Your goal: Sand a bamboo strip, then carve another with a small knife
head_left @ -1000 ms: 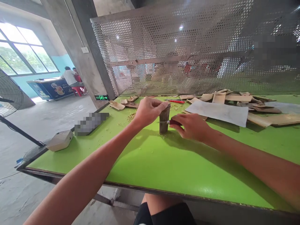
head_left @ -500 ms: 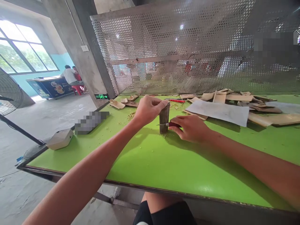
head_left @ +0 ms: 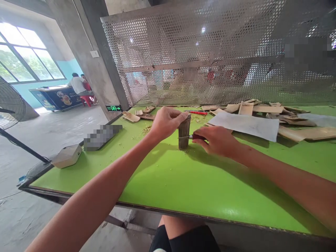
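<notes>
A short brown bamboo piece [head_left: 183, 134] stands upright on the green table [head_left: 183, 182]. My left hand [head_left: 165, 122] is closed over its top, thumb along the rim, holding it steady. My right hand [head_left: 216, 140] is closed around a small knife [head_left: 189, 137] with a dark red handle. The blade lies sideways against the lower half of the piece. Fine green shavings are scattered around its foot.
A white sheet [head_left: 245, 125] and a heap of flat bamboo slats [head_left: 283, 117] lie at the back right. A red tool [head_left: 198, 112] and curled offcuts [head_left: 135, 116] lie near the perforated metal screen [head_left: 210, 52]. A white box [head_left: 67, 155] sits at the left edge. People sit far left.
The knife dipped toward the foot of the bamboo piece, then came back up a little. My left hand has kept its hold on top.
</notes>
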`<state>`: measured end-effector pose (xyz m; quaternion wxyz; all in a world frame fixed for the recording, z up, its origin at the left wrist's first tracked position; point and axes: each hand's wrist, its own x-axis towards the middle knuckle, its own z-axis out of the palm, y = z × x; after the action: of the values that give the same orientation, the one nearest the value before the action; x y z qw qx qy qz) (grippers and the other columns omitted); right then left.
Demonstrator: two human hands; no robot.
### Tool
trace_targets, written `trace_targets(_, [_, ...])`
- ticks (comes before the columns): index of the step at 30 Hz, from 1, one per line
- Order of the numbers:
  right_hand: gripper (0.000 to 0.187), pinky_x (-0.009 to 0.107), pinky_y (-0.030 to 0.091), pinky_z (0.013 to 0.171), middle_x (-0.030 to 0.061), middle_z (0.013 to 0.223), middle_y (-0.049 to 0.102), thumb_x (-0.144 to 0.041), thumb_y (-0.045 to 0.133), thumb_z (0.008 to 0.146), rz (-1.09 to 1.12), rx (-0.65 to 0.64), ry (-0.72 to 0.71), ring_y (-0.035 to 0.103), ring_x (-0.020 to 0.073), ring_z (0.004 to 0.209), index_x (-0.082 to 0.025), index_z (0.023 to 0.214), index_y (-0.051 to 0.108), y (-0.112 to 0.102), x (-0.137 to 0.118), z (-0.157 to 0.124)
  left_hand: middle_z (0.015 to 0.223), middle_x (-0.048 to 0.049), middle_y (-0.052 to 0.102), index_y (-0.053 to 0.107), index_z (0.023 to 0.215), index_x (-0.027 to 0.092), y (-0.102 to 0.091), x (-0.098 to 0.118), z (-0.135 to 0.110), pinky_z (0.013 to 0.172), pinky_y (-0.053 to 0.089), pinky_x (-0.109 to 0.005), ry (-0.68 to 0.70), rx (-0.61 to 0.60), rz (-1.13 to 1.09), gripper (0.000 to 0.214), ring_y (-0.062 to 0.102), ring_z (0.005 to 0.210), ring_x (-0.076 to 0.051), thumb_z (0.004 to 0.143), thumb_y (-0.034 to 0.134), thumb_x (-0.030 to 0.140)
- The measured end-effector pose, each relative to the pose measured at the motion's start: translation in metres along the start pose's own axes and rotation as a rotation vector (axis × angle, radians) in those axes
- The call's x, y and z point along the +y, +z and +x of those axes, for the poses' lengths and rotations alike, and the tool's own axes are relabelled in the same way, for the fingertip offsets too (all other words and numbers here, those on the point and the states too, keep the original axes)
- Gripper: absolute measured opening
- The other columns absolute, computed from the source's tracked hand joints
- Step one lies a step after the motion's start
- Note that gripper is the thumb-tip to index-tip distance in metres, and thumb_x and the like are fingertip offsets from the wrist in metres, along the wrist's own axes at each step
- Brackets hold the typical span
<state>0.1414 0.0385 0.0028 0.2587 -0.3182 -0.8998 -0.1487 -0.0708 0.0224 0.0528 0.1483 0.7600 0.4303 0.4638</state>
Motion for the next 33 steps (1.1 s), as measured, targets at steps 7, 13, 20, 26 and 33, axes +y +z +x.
trace_targets(7, [0.033, 0.028, 0.029, 0.058, 0.0065, 0.077, 0.07, -0.042, 0.05, 0.095, 0.022, 0.038, 0.008, 0.057, 0.016, 0.063, -0.016, 0.088, 0.069, -0.001, 0.002, 0.0, 0.059, -0.0035, 0.065, 0.073, 0.067, 0.013, -0.001, -0.005, 0.002, 0.047, 0.039, -0.021, 0.008, -0.009, -0.025, 0.035, 0.055, 0.054, -0.01, 0.084, 0.061, 0.041])
trace_targets(13, [0.033, 0.028, 0.029, 0.059, 0.007, 0.082, 0.071, -0.042, 0.049, 0.096, 0.023, 0.058, 0.025, 0.058, 0.0163, 0.067, -0.016, 0.094, 0.069, 0.001, 0.001, -0.001, 0.06, -0.0041, 0.065, 0.074, 0.069, 0.012, -0.001, -0.005, 0.002, 0.049, 0.04, -0.021, 0.019, -0.029, -0.04, 0.036, 0.056, 0.056, -0.011, 0.085, 0.061, 0.042])
trace_targets(20, [0.032, 0.028, 0.028, 0.059, 0.0065, 0.08, 0.07, -0.041, 0.049, 0.095, -0.026, 0.036, 0.023, 0.056, 0.016, 0.064, -0.016, 0.093, 0.069, 0.002, -0.003, -0.002, 0.057, -0.0027, 0.063, 0.075, 0.07, 0.012, -0.001, -0.006, 0.003, 0.047, 0.038, -0.021, 0.022, -0.033, -0.03, 0.037, 0.052, 0.053, -0.01, 0.085, 0.06, 0.043])
trace_targets(26, [0.032, 0.028, 0.025, 0.057, 0.0059, 0.079, 0.07, -0.04, 0.049, 0.096, -0.081, 0.005, -0.014, 0.056, 0.0163, 0.064, -0.016, 0.093, 0.07, 0.003, -0.006, -0.002, 0.054, -0.0017, 0.059, 0.072, 0.065, 0.013, -0.001, -0.002, 0.001, 0.046, 0.034, -0.022, 0.04, -0.011, 0.0, 0.037, 0.05, 0.051, -0.01, 0.085, 0.06, 0.041])
trace_targets(33, [0.03, 0.029, 0.024, 0.057, 0.0056, 0.076, 0.069, -0.039, 0.05, 0.095, -0.083, 0.01, -0.005, 0.055, 0.0157, 0.062, -0.016, 0.093, 0.07, 0.004, -0.009, -0.002, 0.056, -0.0023, 0.06, 0.073, 0.067, 0.013, -0.001, -0.002, 0.001, 0.046, 0.035, -0.022, 0.014, -0.008, 0.003, 0.036, 0.052, 0.053, -0.011, 0.085, 0.06, 0.041])
